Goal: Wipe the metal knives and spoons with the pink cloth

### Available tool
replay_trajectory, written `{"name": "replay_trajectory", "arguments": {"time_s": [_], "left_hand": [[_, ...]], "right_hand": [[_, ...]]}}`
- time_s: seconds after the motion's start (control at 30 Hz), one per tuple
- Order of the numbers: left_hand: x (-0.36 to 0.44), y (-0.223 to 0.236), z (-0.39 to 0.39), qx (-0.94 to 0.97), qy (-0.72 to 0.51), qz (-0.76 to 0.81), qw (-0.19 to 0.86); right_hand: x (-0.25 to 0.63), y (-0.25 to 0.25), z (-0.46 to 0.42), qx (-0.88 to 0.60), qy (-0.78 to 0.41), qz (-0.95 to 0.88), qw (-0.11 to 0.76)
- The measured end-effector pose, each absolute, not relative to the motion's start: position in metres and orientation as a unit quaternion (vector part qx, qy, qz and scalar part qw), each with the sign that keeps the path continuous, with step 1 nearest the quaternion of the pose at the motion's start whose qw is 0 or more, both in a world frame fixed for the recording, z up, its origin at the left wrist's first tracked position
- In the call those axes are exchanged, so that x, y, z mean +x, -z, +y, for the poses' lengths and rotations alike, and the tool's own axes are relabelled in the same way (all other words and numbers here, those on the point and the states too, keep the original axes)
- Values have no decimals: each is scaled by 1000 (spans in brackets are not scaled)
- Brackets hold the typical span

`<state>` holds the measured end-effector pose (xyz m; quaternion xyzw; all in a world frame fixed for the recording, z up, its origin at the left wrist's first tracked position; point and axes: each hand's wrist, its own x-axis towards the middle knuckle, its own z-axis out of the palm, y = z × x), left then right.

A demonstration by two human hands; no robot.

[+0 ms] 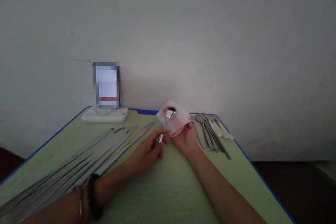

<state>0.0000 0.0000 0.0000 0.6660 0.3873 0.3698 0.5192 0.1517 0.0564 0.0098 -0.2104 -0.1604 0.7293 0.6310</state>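
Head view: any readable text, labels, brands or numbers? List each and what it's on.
None readable.
Upright screen on the white stand: pixelated to white, blue and red blocks, no text legible.
Spoon held by the left hand: no marking visible.
Pink-and-white cloth in the right hand: no print visible.
Cutlery pile and long metal strips: no stamps discernible.

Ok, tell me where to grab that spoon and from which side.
Grip the spoon by its slim handle, near the end, coming from the left. The bowl lies on the pink-and-white cloth cupped in the right hand, so only the handle juts free; the left hand already pinches it there.
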Motion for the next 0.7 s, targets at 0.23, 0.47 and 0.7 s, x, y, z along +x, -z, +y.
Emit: {"name": "replay_trajectory", "arguments": {"time_s": [0.23, 0.47, 0.7], "left_hand": [[2, -3, 1, 638, -360, 401, 551], [-1, -9, 1, 738, -292, 430, 430], [-1, -19, -4, 811, -204, 417, 355]], "right_hand": [[149, -1, 54, -258, -740, -234, 575], [143, -1, 48, -270, -724, -318, 549], [137, 5, 51, -304, -674, -319, 592]]}}
